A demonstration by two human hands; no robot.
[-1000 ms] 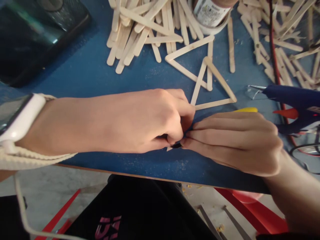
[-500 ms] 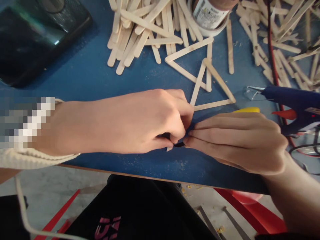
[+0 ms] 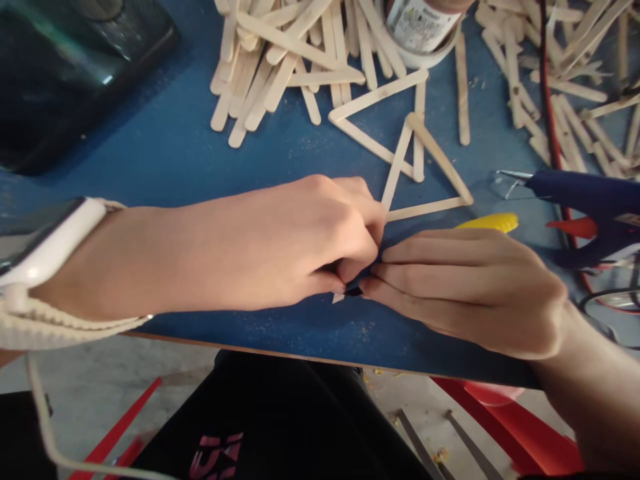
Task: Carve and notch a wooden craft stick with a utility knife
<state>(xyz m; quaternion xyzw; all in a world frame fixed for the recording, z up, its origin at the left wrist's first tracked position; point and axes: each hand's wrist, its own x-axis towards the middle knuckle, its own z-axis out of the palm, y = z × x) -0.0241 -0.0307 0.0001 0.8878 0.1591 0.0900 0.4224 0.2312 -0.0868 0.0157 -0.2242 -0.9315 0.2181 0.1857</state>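
Note:
My left hand (image 3: 330,233) is closed low over the blue tabletop, fingers curled under and thumb pressed in. At its thumb tip a small pale piece (image 3: 339,298) pokes out. Facing it, my right hand (image 3: 470,287) has its fingers pressed together. A small dark piece (image 3: 354,291) shows between the two sets of fingertips; most of what they grip is hidden. Part of a yellow object (image 3: 493,221) sticks out behind my right hand. Just beyond my left knuckles lies a triangle of craft sticks (image 3: 440,160), overlapping a second triangle (image 3: 375,143).
A heap of loose craft sticks (image 3: 275,67) lies at the back, beside a labelled jar (image 3: 423,23). More sticks (image 3: 565,87) spread at the far right. A blue glue gun (image 3: 575,193) and cables stand right. A glossy black object (image 3: 75,80) occupies the back left.
My right hand has shifted slightly left and down, its fingertips nearer my left thumb. A little more of the yellow object shows. The sticks lie as before.

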